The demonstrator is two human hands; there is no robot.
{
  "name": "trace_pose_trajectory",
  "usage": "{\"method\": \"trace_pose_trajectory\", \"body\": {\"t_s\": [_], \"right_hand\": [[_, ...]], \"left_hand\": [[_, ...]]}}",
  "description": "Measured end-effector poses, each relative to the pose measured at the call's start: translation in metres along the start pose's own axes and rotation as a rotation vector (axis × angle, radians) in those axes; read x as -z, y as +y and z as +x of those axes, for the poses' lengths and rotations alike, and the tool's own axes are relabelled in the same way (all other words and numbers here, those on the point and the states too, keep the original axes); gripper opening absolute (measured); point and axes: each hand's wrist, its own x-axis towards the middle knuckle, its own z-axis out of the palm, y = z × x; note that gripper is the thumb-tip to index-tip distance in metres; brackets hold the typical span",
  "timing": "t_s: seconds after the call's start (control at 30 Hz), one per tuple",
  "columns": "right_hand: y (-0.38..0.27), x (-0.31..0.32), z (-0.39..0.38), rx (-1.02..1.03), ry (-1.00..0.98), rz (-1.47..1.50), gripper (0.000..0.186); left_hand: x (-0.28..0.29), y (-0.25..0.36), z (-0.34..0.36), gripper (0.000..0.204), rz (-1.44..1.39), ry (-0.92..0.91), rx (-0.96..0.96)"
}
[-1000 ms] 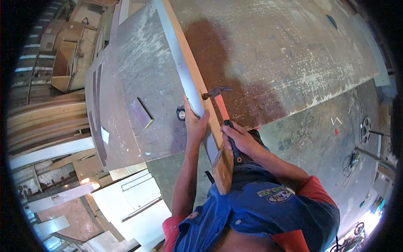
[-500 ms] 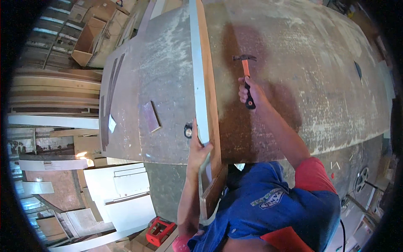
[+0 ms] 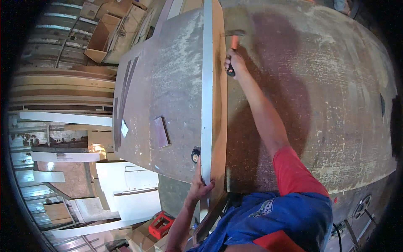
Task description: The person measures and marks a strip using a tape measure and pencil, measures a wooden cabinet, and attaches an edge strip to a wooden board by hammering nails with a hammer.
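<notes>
My right hand [image 3: 236, 63] is closed around the black grip of a claw hammer [image 3: 234, 41] with an orange shaft. The hammer's head is beside the far part of a long board [image 3: 218, 105]; I cannot tell if they touch. This board has a white top face and a brown wooden side, and runs lengthwise away from me across a large worn worktable [image 3: 336, 105]. With thumb and fingers on either side, my left hand [image 3: 200, 187] grips its near end. Just beyond those fingers, against the board's left side, is a small dark round object [image 3: 195, 154].
Left of the board lie a small brown block [image 3: 162, 131], a pale scrap [image 3: 124, 128] and thin dark strips [image 3: 126, 88]. Stacked planks [image 3: 63, 92] and white panels [image 3: 130, 178] crowd the left side. A red plastic frame [image 3: 160, 225] sits low on the left.
My right hand and hammer have moved away from me and leftward, closer to the board. My left hand stays on the board, slightly nearer to me. The whole view has shifted.
</notes>
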Motion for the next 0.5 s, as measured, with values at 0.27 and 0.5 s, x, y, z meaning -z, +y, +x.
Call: {"method": "trace_pose_trajectory", "body": {"t_s": [0.27, 0.5], "right_hand": [[0.006, -0.008, 0.001, 0.096, 0.027, 0.094, 0.021], [0.024, -0.003, 0.003, -0.035, -0.04, -0.014, 0.024]], "left_hand": [[0.003, -0.015, 0.003, 0.108, -0.034, -0.039, 0.008], [0.006, -0.018, 0.003, 0.107, -0.08, -0.036, 0.003]]}}
